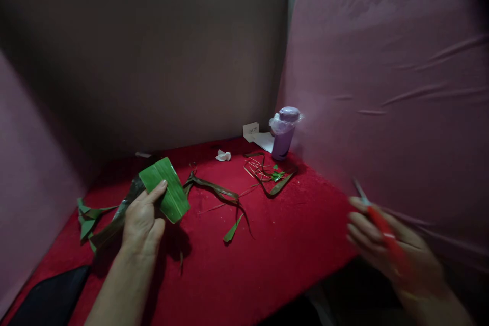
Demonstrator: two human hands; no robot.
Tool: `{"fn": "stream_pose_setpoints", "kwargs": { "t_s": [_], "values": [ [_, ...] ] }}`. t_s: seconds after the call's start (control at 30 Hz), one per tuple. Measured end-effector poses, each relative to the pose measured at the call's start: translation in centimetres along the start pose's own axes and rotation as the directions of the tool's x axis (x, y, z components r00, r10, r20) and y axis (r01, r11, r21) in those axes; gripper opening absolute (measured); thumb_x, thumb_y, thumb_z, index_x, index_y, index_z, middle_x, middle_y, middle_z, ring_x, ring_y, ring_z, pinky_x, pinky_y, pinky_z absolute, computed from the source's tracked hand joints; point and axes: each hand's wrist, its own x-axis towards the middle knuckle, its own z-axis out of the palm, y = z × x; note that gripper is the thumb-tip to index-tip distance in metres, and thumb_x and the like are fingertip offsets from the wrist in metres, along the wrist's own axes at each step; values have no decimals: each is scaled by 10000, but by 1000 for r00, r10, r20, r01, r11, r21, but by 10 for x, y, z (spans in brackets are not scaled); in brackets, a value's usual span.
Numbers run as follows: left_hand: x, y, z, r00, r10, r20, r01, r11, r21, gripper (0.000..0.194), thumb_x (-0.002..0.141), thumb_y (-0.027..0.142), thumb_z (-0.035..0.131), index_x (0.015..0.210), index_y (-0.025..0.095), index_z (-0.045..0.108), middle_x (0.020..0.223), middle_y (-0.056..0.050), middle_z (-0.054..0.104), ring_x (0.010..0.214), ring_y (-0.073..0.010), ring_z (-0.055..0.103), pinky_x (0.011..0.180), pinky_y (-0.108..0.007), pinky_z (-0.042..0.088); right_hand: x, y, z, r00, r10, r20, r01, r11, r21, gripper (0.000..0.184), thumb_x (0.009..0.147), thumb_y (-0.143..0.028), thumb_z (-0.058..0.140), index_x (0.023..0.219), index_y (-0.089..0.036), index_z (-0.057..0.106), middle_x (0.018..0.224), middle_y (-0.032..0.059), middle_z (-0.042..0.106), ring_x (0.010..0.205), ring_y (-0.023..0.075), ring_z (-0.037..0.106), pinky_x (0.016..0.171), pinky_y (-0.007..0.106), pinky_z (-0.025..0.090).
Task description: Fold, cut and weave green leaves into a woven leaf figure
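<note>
Pinched between the thumb and fingers of my left hand [143,219] is a green piece of leaf [165,189], roughly rectangular with fine parallel veins. It is held up above the red cloth at the left. Off the table's right edge, my right hand [397,244] is wrapped round red-handled scissors [384,229], blurred by motion, with the blades pointing up and away. Dark, dried leaf strips [214,187] lie to the right of my left hand. Behind its wrist are green leaf scraps [89,216] and a darker folded leaf.
A purple tumbler [283,135] with clear plastic round its top stands at the back right, near white papers [263,140]. Crumpled tissue [223,156], thin sticks [256,167] and a green scrap [232,230] lie on the red cloth [267,249]. A dark flat object [53,295] sits front left.
</note>
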Motion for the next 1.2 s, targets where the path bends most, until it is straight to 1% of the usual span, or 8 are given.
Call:
{"fn": "stream_pose_setpoints", "kwargs": {
  "t_s": [0.1, 0.23, 0.37, 0.47, 0.7, 0.8, 0.97, 1.2],
  "values": [
    [-9, -1, 4, 992, -66, 105, 61, 997, 44, 186, 719, 7, 602, 812, 133, 705, 728, -35, 709, 556, -132, 654, 665, -268, 574, 33, 16, 48, 945, 232, 229, -240, 971, 5, 146, 828, -322, 601, 967, -282, 622, 558, -37, 563, 450, 88, 529, 467, 230, 443],
    [-12, 4, 6, 994, -45, 103, 41, 998, 41, 181, 727, 14, 585, 817, 124, 697, 718, -32, 710, 565, -133, 654, 631, -265, 575, 68, 30, 107, 790, 359, 498, -382, 922, -58, 288, 920, -356, 445, 1189, -270, 500, 778, 16, 613, 691, 137, 600, 694, 335, 485],
    [-6, 8, 0, 996, -13, 84, 8, 998, 56, 162, 705, 18, 608, 801, 124, 684, 693, -15, 709, 548, -119, 647, 576, -231, 565, 97, 33, 138, 635, 470, 613, -498, 856, -141, 321, 931, -310, 394, 1011, -68, 589, 919, 119, 619, 779, 137, 590, 738, 271, 458],
    [-4, 7, -1, 992, -25, 120, 16, 997, 81, 140, 685, 29, 636, 782, 118, 684, 682, -25, 714, 534, -129, 647, 530, -228, 557, 113, 39, 152, 566, 464, 681, -524, 841, -138, 273, 925, -255, 413, 1043, -72, 577, 1039, 138, 600, 856, 139, 580, 789, 278, 446],
    [-7, 4, -5, 941, -160, 297, 99, 973, 210, 233, 597, 60, 738, 827, 76, 704, 714, -99, 727, 563, -179, 666, 527, -251, 556, 119, 63, 149, 554, 396, 732, -532, 845, -54, 259, 870, -235, 538, 1117, -157, 547, 1139, 124, 568, 889, 154, 568, 680, 267, 462],
    [-9, 4, -9, 883, -270, 383, 171, 947, 273, 252, 603, 117, 759, 848, 91, 705, 690, -91, 721, 524, -169, 650, 493, -249, 540, 118, 69, 138, 535, 352, 768, -512, 858, -37, 439, 734, -161, 704, 1138, -184, 534, 1014, 69, 576, 802, 118, 548, 607, 214, 428],
    [-11, 2, -11, 834, -360, 419, 257, 924, 282, 246, 592, 134, 765, 829, 101, 708, 640, -67, 703, 482, -141, 622, 468, -221, 511, 112, 77, 131, 485, 360, 797, -431, 891, -141, 505, 678, -351, 769, 1089, -200, 517, 774, 0, 507, 578, 60, 428, 465, 161, 303],
    [-11, 1, -9, 826, -380, 416, 265, 913, 309, 258, 548, 144, 792, 788, 98, 712, 625, -65, 695, 488, -138, 618, 483, -212, 499, 106, 76, 131, 485, 288, 826, -363, 926, -109, 618, 603, -580, 722, 1042, -232, 460, 758, -5, 503, 563, 68, 430, 440, 150, 341]
  ]
}}
